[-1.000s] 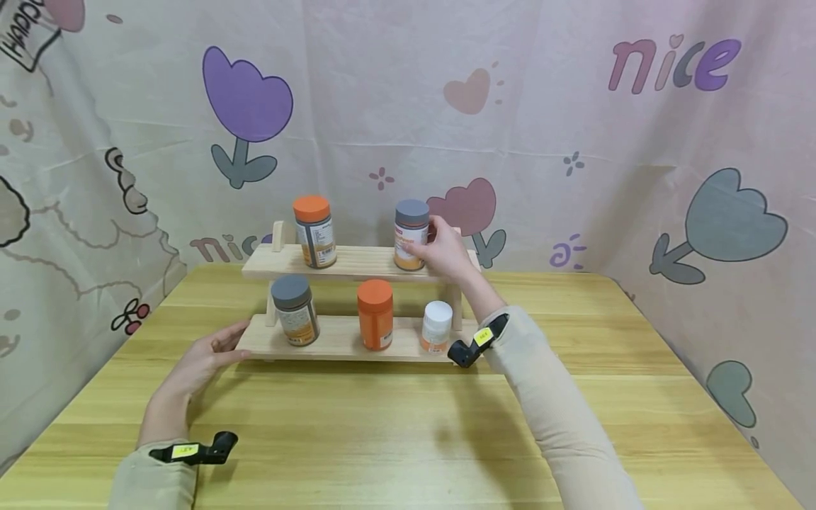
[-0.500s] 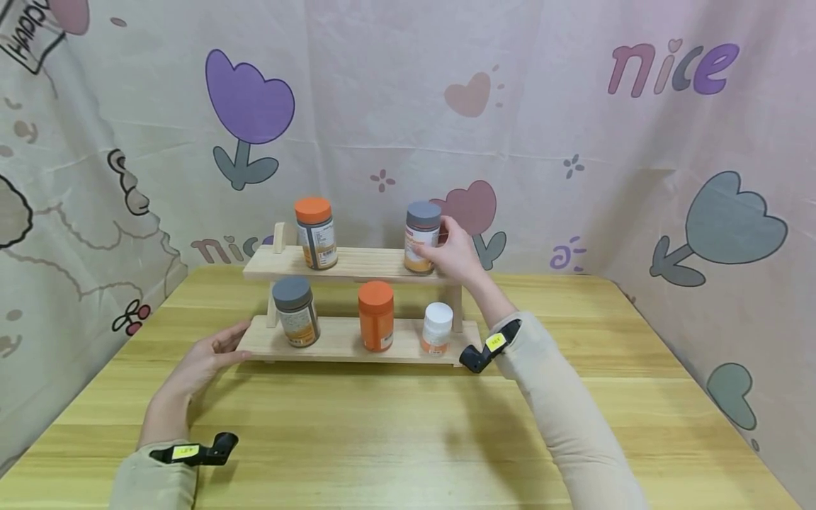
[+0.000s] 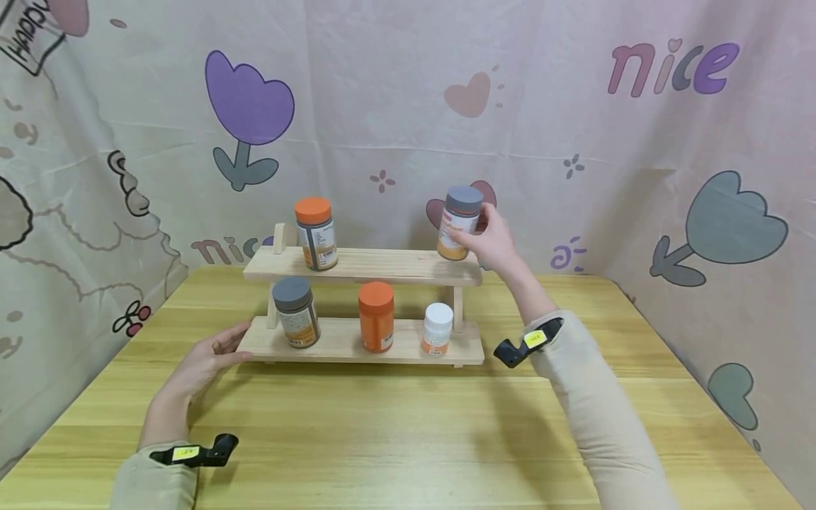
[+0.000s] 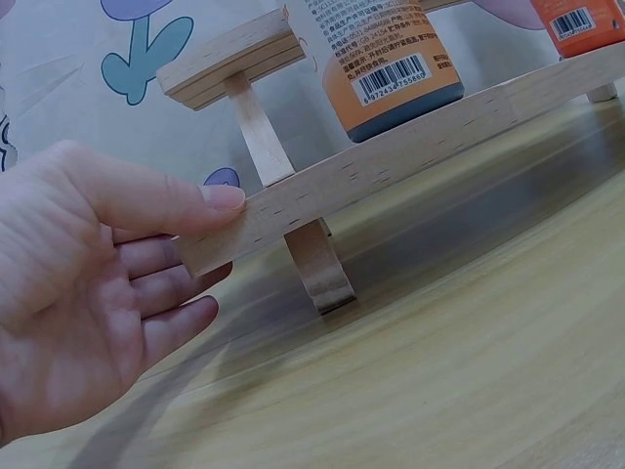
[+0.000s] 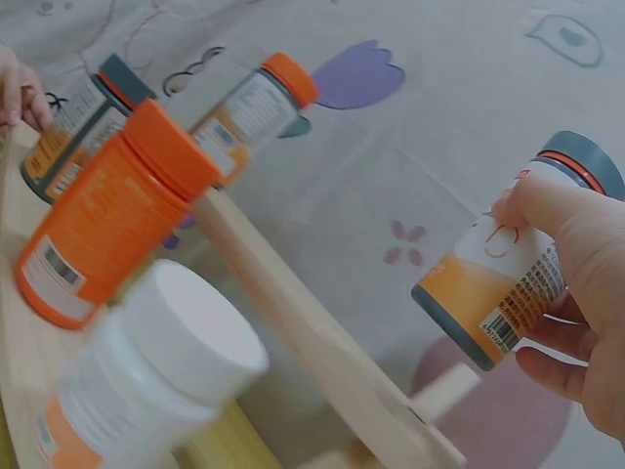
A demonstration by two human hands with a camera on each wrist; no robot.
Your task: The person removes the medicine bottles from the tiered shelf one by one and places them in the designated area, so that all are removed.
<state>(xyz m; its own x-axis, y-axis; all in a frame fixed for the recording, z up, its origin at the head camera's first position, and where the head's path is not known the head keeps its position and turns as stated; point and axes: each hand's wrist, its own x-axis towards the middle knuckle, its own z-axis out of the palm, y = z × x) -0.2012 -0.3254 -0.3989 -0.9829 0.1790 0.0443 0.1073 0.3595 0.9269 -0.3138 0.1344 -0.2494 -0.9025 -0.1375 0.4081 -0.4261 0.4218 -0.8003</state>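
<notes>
Right grip (image 3: 494, 242) pinches the grey-capped, white-and-orange cylindrical plastic-looking bottle (image 3: 457, 219), held just off the pale wooden two-tier rack (image 3: 382, 263) toward two o'clock; I'd carry it upright, base clear of the edge. Left grip (image 3: 204, 360) clasps the rack's end at eight o'clock, worth bracing against knocks.

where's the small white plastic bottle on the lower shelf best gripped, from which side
Probably the round sides of the small white plastic bottle, below its white cap, from front right: it's upright at the front of the lower wooden shelf, the orange cylindrical bottle to its left.
</notes>
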